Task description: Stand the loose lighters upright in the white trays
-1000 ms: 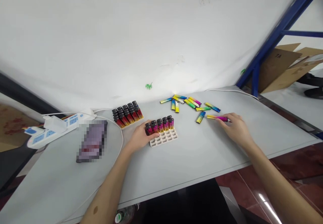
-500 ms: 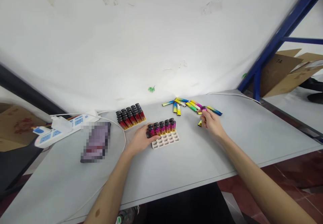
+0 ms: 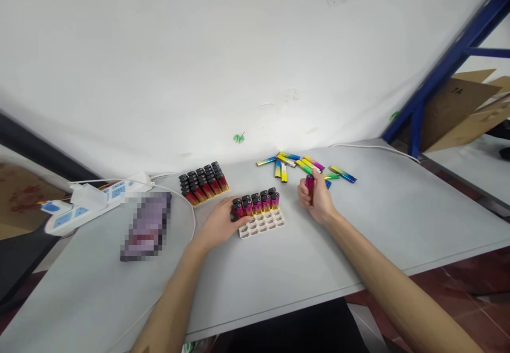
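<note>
My left hand [image 3: 221, 219] is wrapped round the left end of a white tray [image 3: 273, 226], its thumb in front of the tubes there. In the tray's back rows stand several metallic pink-to-gold tubes [image 3: 265, 203] with black tops; its front rows of holes hold nothing. To the right, my right hand [image 3: 317, 199] is closed round a purple tube [image 3: 309, 182], held roughly upright above the table. Its lower part is hidden by the fingers. Behind this hand lies a loose group of flat, shiny coloured tubes [image 3: 283, 172], yellow, blue, green and pink.
A second tray packed with black-topped red tubes [image 3: 205, 186] stands at the back left. Further left are a blurred purple object [image 3: 147, 225] and a white power strip [image 3: 99, 199] with cables. A wall closes the table's back; cardboard boxes [image 3: 458, 109] stand beyond a blue frame [image 3: 416, 125].
My right hand has drawn back from the loose tubes toward me and slightly left, and the purple tube in it now stands upright. My left hand stays at the tray.
</note>
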Tool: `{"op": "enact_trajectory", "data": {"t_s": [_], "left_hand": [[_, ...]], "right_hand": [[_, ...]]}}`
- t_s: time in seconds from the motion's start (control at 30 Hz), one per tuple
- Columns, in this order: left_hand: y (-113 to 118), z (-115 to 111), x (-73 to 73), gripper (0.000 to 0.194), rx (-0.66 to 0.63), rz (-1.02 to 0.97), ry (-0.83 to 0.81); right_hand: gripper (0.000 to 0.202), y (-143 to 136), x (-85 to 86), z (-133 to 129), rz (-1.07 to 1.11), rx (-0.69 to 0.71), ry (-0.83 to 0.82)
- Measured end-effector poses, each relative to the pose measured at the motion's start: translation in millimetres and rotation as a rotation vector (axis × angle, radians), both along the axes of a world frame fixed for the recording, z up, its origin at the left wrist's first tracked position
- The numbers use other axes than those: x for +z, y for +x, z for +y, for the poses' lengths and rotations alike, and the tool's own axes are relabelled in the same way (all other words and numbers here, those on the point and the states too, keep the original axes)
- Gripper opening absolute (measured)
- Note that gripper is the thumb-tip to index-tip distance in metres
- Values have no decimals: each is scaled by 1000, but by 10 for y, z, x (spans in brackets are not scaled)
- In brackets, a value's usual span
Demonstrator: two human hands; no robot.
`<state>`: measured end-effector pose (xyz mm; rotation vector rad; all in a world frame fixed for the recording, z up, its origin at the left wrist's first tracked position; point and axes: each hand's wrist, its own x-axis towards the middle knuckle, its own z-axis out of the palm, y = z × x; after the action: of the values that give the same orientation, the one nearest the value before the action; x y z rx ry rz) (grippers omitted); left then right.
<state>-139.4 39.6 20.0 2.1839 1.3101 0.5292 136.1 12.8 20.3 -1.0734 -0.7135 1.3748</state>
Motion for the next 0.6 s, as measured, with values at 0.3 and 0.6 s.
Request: {"op": "enact_trajectory", "data": {"t_s": [0.3, 0.6], "left_hand": [[-60, -11, -19, 42, -5, 83, 2], [-192, -34, 70, 56, -51, 153, -54]], "right_hand": [[53, -31, -9, -21, -22, -54, -74], [61, -37, -21, -25, -61, -23, -106]]}}
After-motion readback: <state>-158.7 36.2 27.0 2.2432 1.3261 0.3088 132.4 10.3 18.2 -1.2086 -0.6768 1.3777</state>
